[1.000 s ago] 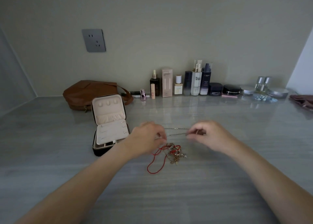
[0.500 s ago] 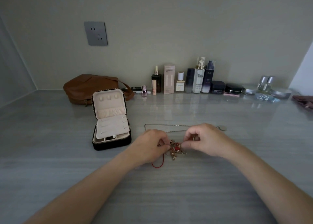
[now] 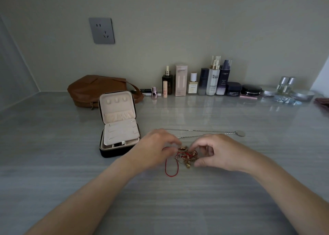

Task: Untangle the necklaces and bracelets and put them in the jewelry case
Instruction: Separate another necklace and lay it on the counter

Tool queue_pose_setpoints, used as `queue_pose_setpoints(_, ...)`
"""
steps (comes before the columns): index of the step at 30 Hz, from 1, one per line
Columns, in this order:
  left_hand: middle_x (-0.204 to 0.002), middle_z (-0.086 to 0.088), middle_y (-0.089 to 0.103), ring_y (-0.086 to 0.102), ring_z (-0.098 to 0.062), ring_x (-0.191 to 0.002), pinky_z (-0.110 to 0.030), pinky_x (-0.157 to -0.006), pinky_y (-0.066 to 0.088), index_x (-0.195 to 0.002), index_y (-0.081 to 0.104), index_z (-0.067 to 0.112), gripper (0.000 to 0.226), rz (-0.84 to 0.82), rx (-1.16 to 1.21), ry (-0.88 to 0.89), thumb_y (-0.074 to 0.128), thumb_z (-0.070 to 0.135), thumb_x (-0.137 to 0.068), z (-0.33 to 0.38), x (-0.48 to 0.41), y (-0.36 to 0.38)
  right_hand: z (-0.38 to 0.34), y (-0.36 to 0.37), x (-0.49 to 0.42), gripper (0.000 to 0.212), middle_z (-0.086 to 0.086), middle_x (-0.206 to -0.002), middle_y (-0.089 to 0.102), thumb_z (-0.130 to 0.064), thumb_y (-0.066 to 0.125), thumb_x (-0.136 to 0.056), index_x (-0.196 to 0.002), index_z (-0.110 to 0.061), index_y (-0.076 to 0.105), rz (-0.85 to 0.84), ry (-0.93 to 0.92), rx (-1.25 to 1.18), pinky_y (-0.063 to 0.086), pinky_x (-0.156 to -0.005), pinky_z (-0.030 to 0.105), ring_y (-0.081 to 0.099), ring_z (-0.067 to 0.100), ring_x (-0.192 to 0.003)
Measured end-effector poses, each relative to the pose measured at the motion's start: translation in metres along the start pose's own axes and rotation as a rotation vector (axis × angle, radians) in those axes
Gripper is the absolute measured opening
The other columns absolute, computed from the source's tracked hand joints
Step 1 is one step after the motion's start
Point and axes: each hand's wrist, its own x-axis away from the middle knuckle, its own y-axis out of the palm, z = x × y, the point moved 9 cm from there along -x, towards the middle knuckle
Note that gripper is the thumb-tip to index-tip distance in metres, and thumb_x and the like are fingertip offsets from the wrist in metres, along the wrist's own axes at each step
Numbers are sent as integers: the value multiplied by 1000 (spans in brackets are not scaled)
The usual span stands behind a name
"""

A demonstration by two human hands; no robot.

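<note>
Here the left hand [image 3: 156,149] and right hand [image 3: 219,152] meet over a tangle of jewelry [image 3: 186,155] on the bench [image 3: 53,163], each with fingertips pinched into the knot of gold pieces and red cord; a red cord loop [image 3: 171,169] trails toward the viewer. Just beyond the hands a silver chain necklace [image 3: 204,133] lies stretched out, its round pendant [image 3: 241,133] at the right end. To the left stands the jewelry case [image 3: 119,124], lid open upright. Behind it sits a brown bag [image 3: 99,89], with cosmetic bottles [image 3: 213,78] lined along the wall.
</note>
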Motion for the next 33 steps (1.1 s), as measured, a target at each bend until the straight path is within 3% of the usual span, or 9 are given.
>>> queue_pose_setpoints(2, -104, 6, 57, 44, -7, -104, -16, -88, 28, -109, 64, 30, 25, -84, -79, 29, 61, 34, -85, 4, 2, 12, -1, 4, -1, 29, -10, -90, 59, -42, 73, -72, -100, -38, 64, -15, -9, 52, 42, -68, 23, 48, 2, -71)
queue_pose_setpoints(5, -101, 8, 56, 46, -8, -103, -18, -85, 32, -98, 66, 26, 18, -113, -85, -25, 65, 33, -81, -6, 4, 11, 3, 2, 2, 10, -13, -89, 56, -35, 71, -76, -85, -36, 65, -35, -6, 78, 38, -66, 14, 48, -1, -73)
queue_pose_setpoints(11, -90, 12, 56, 49, -1, -85, -8, -74, 36, -92, 67, 24, 13, -28, 11, -11, 67, 29, -80, 10, 6, -5, -3, -6, 2, 12, -15, -81, 54, -36, 71, -75, -81, -39, 61, 61, -43, 67, 38, -63, 13, 47, -2, -67)
queue_pose_setpoints(14, -98, 5, 57, 51, -10, -97, -23, -86, 41, -97, 68, 26, 20, -84, -23, 22, 66, 35, -80, 21, 7, 12, -12, -7, 3, 7, -15, -77, 53, -35, 70, -77, -80, -36, 64, 106, -85, 25, 37, -59, 12, 47, -4, -65)
queue_pose_setpoints(22, -107, -1, 59, 50, -17, -106, -28, -87, 40, -105, 64, 19, 24, 53, -182, 97, 47, 31, -93, 28, 7, 7, -13, -19, 3, 16, -13, -79, 58, -43, 70, -73, -85, -32, 68, 289, -124, -70, 39, -60, 12, 52, 2, -70)
queue_pose_setpoints(24, -100, 0, 60, 53, -17, -100, -27, -84, 40, -99, 65, 15, 20, 97, -63, 66, 50, 27, -92, 26, 6, 0, -14, -10, 0, 35, -13, -81, 59, -54, 67, -66, -87, -27, 70, 248, -109, -65, 42, -63, 17, 52, 3, -67)
queue_pose_setpoints(27, -90, 4, 58, 55, -13, -89, -25, -80, 43, -91, 64, 16, 13, 135, 130, 19, 53, 24, -91, 23, 5, -8, -19, -15, 0, 26, -7, -79, 67, -45, 66, -74, -82, -22, 72, 319, -119, -72, 47, -67, 28, 59, 9, -71)
queue_pose_setpoints(31, -83, 6, 65, 61, -6, -82, -12, -72, 46, -91, 58, 24, 18, 104, 799, -137, 41, 18, -97, 17, 3, -1, -22, -38, 7, 14, -8, -56, 63, -35, 64, -78, -74, -24, 71, 463, -147, -404, 39, -53, 18, 48, 2, -51)
queue_pose_setpoints(33, -78, 3, 69, 66, -6, -80, -12, -74, 49, -98, 60, 16, 24, 45, 1060, -184, 36, 19, -99, 19, 4, 8, -17, -48, 8, 12, -12, -45, 55, -25, 65, -81, -70, -25, 68, 519, -118, -565, 35, -48, 14, 42, 1, -45)
